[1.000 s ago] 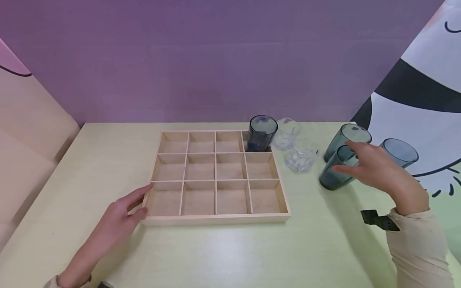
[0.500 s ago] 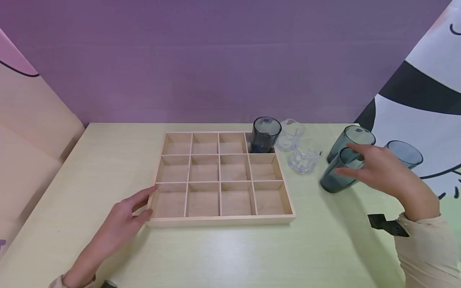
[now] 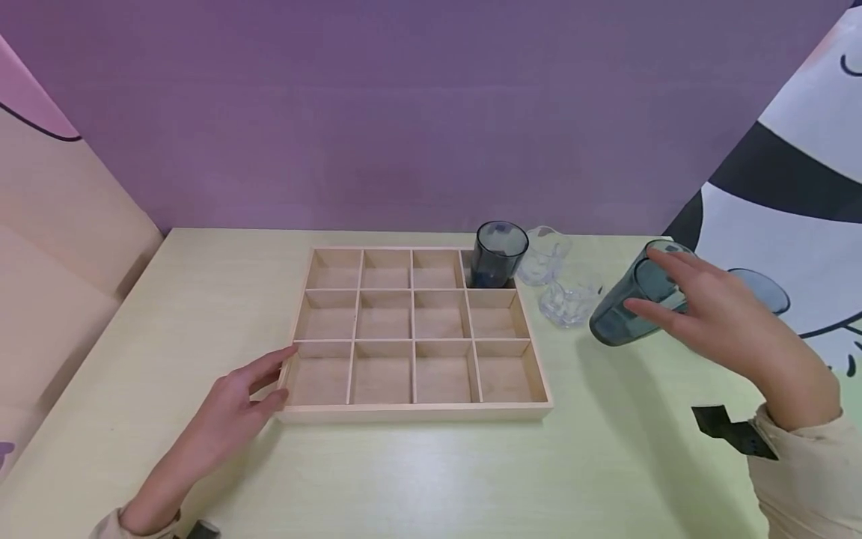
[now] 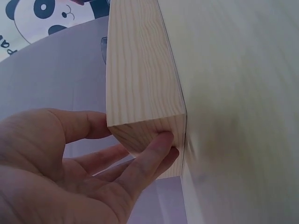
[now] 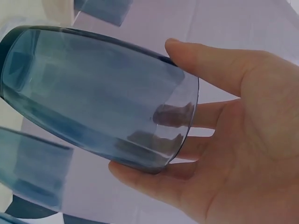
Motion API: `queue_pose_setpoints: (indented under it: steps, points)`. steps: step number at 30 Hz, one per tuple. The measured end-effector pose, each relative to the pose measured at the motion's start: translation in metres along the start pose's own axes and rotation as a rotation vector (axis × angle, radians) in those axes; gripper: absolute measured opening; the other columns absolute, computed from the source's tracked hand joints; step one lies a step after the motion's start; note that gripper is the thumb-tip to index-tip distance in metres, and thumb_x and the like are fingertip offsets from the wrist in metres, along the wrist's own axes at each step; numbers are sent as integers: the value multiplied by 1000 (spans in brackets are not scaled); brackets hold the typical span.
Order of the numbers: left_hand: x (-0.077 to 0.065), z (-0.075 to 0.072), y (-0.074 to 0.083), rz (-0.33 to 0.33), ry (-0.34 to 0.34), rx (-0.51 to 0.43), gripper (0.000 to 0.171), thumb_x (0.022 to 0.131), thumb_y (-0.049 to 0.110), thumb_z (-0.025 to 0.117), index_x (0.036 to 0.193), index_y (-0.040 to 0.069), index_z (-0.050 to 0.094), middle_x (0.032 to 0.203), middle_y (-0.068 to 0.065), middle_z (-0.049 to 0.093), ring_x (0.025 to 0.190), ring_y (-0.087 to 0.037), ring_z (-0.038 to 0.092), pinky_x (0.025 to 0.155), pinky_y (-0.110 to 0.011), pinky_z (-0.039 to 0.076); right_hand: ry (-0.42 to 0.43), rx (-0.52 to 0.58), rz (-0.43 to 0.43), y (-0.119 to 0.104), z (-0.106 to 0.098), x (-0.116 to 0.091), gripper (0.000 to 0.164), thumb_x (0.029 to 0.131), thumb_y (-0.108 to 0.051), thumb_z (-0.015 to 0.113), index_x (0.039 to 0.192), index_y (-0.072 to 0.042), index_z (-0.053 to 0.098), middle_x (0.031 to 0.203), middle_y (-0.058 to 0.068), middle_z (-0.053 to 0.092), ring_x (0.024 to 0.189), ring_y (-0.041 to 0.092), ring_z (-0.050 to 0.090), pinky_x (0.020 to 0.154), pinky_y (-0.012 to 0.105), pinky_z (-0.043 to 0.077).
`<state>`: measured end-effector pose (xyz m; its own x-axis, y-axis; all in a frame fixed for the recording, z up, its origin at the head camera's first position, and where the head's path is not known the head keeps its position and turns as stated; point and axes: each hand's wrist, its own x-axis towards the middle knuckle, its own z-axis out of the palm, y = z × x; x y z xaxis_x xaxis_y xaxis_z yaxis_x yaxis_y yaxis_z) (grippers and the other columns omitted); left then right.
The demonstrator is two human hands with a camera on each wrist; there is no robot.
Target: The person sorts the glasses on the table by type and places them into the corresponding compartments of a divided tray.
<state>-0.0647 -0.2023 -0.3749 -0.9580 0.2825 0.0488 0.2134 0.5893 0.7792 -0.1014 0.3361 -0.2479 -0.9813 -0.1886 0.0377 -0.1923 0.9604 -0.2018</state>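
My right hand [image 3: 727, 314] grips a tall blue-grey drinking glass [image 3: 616, 318] near its rim. Thumb and fingers wrap its sides in the right wrist view, where the glass [image 5: 98, 98] lies tilted across the picture. Its base appears off the table, toward the left. My left hand [image 3: 225, 419] rests its fingertips on the left wall of a wooden divided tray [image 3: 417, 413], near the front corner. In the left wrist view those fingers [image 4: 145, 163] touch the tray's end face. A dark glass [image 3: 494, 258] stands in the tray's back right compartment.
Two clear, wavy-rimmed glasses [image 3: 566, 303] stand just right of the tray. Behind the held glass, another blue-grey glass is mostly hidden; a further one [image 3: 764, 288] shows past my right hand. A purple wall [image 3: 404, 112] closes off the table's back edge.
My right hand has lifted the glass slightly and tilted it, so that it now covers more of the glass behind. The left hand stays on the tray; the head view has shifted a little.
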Motion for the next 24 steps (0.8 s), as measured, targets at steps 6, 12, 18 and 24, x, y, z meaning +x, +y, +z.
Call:
queue_pose_setpoints:
  steps: [6, 12, 18, 24]
  points:
    - [0, 0, -1, 2, 3, -5, 55, 97, 5, 62, 149, 12, 47, 150, -15, 47, 125, -40, 56, 82, -38, 56, 30, -8, -45, -15, -5, -2, 82, 94, -38, 70, 152, 6, 31, 151, 34, 32, 132, 56, 34, 99, 70, 32]
    - [0, 0, -1, 0, -1, -16, 55, 97, 5, 62, 149, 12, 47, 150, -16, 47, 125, -39, 56, 82, -36, 55, 40, 1, -75, -27, -11, -3, 81, 92, -37, 72, 153, 1, 33, 151, 32, 32, 134, 54, 33, 98, 70, 33]
    - [0, 0, -2, -2, 2, -16, 55, 97, 5, 62, 149, 12, 47, 149, -16, 47, 125, -39, 56, 84, -41, 56, 58, -20, -129, -40, -15, -1, 81, 90, -33, 75, 152, 1, 35, 150, 30, 36, 133, 52, 35, 99, 68, 35]
    - [0, 0, -5, 0, 5, -32, 55, 97, 5, 62, 149, 13, 48, 150, -14, 48, 126, -37, 56, 87, -43, 55, 89, -12, -186, -53, -16, 4, 80, 89, -30, 77, 152, 0, 37, 149, 24, 40, 133, 48, 37, 99, 66, 36]
